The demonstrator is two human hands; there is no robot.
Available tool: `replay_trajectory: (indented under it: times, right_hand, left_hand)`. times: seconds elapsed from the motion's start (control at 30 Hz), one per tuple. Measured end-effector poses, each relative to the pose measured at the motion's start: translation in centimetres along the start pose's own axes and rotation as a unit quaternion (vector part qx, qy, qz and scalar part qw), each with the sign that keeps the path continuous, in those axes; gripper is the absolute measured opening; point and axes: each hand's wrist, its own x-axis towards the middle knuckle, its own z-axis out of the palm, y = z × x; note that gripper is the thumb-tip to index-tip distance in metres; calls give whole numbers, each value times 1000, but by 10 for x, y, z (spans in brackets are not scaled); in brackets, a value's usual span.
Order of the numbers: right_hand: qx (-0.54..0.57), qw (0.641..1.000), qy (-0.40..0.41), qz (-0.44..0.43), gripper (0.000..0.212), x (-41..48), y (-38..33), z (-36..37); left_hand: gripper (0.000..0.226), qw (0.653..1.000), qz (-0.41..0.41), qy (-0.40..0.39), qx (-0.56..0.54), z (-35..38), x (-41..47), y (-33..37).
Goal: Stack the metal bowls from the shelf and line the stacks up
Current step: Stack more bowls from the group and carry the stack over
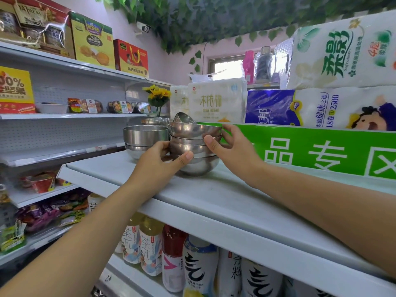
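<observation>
A stack of several shiny metal bowls (194,144) stands on the white shelf top (214,196). My left hand (160,161) grips the stack's lower left side, thumb across a lower bowl. On the right side, my right hand (231,146) holds the upper bowls, fingers on the top bowl's rim. A shorter stack of two bowls (144,140) sits just left of it. Behind, one tilted bowl (183,117) and another bowl (155,121) are partly hidden.
A green sign board (321,151) runs along the shelf's right side, with tissue and toilet-paper packs (216,102) above it. Yellow artificial flowers (157,97) stand behind the bowls. Drink bottles (173,258) fill the cooler below; snack shelves (64,116) lie left.
</observation>
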Motion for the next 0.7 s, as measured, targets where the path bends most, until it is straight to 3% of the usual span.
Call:
replay_trajectory:
  times: [0.13,0.2,0.4,0.57,0.7]
  right_hand:
    - [-88,995,-30,39,117,-8,-4,7]
    - [-104,992,-25,61,128,-6,-3,6]
    - [-98,992,-2,77,126,2,3,-3]
    - [-121,987,36,101,117,11,12,-29]
    - [-140,981,69,117,114,17,17,-53]
  left_hand:
    - [50,997,18,-7,77,-2,2,-1]
    - [48,996,28,-6,81,-4,5,-2]
    - [33,987,63,125,78,-6,14,1]
    - [32,990,62,116,56,2,48,22]
    - [37,986,54,98,126,21,88,28]
